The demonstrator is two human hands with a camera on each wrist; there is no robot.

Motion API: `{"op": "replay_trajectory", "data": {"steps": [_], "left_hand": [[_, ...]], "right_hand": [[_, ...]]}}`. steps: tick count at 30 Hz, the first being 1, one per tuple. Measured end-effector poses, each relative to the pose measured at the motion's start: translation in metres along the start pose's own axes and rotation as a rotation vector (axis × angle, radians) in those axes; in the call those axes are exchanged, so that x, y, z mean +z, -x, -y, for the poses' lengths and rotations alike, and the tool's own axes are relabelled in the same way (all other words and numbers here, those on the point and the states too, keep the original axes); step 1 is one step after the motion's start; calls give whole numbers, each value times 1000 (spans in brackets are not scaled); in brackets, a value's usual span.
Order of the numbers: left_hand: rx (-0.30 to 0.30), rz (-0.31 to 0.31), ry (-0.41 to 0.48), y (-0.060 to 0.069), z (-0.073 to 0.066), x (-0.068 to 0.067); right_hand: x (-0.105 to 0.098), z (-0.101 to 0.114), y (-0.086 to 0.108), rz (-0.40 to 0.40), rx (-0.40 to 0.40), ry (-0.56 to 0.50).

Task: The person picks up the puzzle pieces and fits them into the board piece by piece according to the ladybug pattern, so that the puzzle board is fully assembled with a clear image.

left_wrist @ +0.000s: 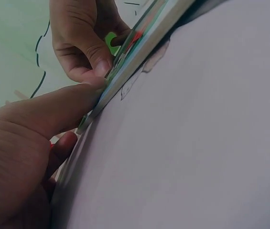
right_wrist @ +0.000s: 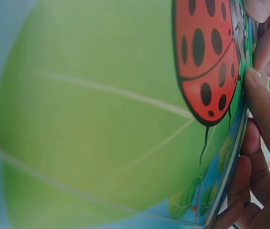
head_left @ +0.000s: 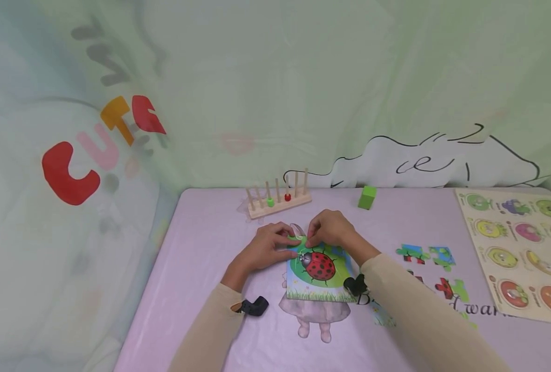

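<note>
A square ladybug picture board (head_left: 319,268) with a pale, thick edge lies on the table in front of me. At its upper left, my left hand (head_left: 268,245) grips the edge, thumb on the front face. My right hand (head_left: 333,230) pinches the top edge close beside it; in the right wrist view the right hand (right_wrist: 268,143) has its thumb on the face and fingers behind the rim. A bit of clear plastic film (head_left: 297,229) sticks up between the hands. In the left wrist view, the left thumb (left_wrist: 72,102) presses on the board's corner.
Behind the hands stands a wooden peg rack (head_left: 280,205) with a green and a red bead. A green block (head_left: 367,197) is at the back. Loose jigsaw pieces (head_left: 413,253) lie right of the board, and a fruit puzzle board (head_left: 503,243) sits farther right.
</note>
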State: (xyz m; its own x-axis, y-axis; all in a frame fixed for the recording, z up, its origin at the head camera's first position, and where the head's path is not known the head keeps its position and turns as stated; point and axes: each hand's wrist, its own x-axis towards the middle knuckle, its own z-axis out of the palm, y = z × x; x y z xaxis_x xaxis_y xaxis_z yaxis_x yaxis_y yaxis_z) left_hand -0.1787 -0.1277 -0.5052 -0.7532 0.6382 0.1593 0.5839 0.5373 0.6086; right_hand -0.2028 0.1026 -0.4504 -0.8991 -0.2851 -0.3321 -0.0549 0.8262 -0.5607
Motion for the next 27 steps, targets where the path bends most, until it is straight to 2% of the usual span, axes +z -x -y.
{"op": "replay_trajectory", "data": {"steps": [14, 22, 27], "left_hand": [[-20, 10, -18, -1, -2, 1], [-35, 18, -16, -1, -3, 0], [-35, 17, -21, -1, -3, 0]], "right_hand": [[-1, -1, 1, 10, -8, 11], [-9, -13, 10, 47, -137, -87], [-20, -30, 23, 27, -207, -174]]}}
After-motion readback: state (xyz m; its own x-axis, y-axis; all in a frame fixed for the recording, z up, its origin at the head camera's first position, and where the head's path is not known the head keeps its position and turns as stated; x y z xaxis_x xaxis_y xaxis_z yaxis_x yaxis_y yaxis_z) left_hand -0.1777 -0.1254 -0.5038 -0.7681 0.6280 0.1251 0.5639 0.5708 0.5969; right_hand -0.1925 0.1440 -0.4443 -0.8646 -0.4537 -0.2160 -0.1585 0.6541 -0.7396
